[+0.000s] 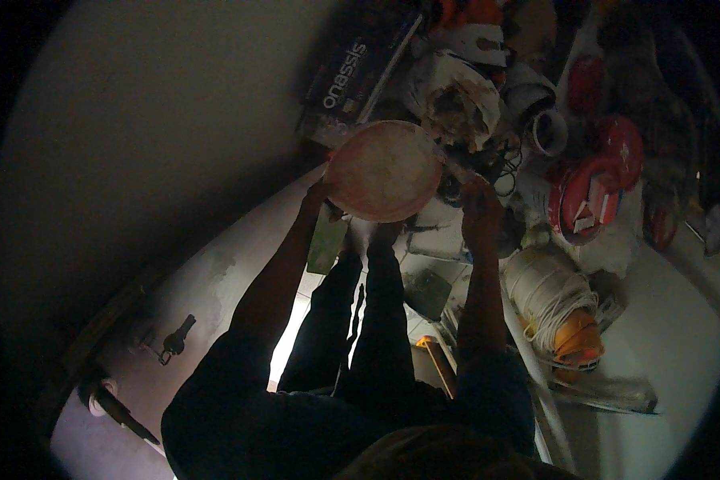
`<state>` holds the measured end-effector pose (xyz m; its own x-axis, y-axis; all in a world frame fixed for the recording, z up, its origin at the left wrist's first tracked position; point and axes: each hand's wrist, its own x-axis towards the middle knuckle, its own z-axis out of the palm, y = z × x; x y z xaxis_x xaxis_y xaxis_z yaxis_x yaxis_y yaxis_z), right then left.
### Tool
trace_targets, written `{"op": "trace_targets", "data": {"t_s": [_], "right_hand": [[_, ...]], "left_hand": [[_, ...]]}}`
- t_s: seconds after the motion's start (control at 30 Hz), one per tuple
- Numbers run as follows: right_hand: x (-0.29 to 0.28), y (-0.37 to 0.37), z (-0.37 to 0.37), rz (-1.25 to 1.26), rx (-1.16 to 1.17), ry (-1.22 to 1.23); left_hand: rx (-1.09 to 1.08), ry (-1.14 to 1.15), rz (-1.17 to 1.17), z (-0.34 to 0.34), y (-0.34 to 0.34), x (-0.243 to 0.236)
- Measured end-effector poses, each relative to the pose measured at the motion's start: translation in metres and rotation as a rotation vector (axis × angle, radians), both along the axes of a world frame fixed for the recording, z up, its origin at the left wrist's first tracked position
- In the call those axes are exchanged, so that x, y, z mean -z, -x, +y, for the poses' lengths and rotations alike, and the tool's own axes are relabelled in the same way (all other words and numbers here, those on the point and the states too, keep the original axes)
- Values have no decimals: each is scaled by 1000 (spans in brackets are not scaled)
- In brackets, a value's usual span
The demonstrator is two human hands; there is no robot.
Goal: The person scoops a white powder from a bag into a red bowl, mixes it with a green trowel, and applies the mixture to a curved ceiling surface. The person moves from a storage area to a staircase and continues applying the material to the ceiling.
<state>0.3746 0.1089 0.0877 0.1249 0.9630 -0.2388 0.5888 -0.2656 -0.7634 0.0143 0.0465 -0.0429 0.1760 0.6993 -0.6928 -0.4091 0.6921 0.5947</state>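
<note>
In front of me is a round, pale disc with a reddish, smeared surface (384,171), like a bucket lid or a tub seen from above. My left hand (320,197) grips its left edge, the fingers partly hidden behind it. To the right of the disc, my right hand (480,213) is closed. A small pale piece (454,170) lies between that hand and the disc's rim. Dim light hides whether the hand holds it.
A dark box (360,68) leans beyond the disc. Clutter fills the right: a crumpled sack (460,100), a white pipe piece (549,132), a red bucket (588,200) with cartons inside, and coiled white cable (556,300). A key (176,340) sits at the left. My legs are below.
</note>
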Motion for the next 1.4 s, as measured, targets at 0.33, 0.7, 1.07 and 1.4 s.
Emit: {"op": "trace_targets", "data": {"t_s": [0.33,0.7,1.07,1.4], "right_hand": [[-46,2,-13,-162,-165,-160],[-43,17,-14,-54,-56,-260],[10,6,-33,-316,-131,-474],[8,-24,-36,-104,-170,-244]], "left_hand": [[-50,15,101,18,3,-46],[-127,-18,65,8,-1,-36],[-144,-60,-65,6,-1,-37],[-246,136,14,19,7,-55]]}}
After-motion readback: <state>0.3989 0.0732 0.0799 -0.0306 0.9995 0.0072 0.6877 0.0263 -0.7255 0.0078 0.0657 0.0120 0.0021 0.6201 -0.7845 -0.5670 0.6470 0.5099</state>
